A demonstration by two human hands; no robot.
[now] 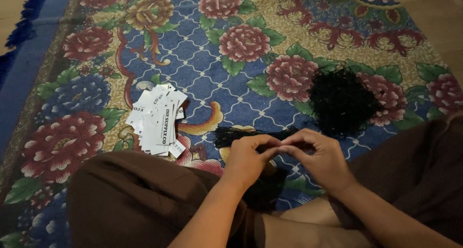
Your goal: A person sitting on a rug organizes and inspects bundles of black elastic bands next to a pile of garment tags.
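My left hand (248,160) and my right hand (322,156) meet fingertip to fingertip just above my lap, pinching something thin and dark that I cannot make out. Right behind the hands lies a flat bundle of black strings (241,133). A bigger loose heap of black strings (341,101) sits on the carpet beyond my right hand. A pile of white paper tags with black print (158,118) lies to the left of my left hand.
I sit cross-legged in brown trousers (140,199) on a floral carpet (202,60) in blue, red and gold. Bare floor (14,6) shows past the carpet's blue fringe at the upper left.
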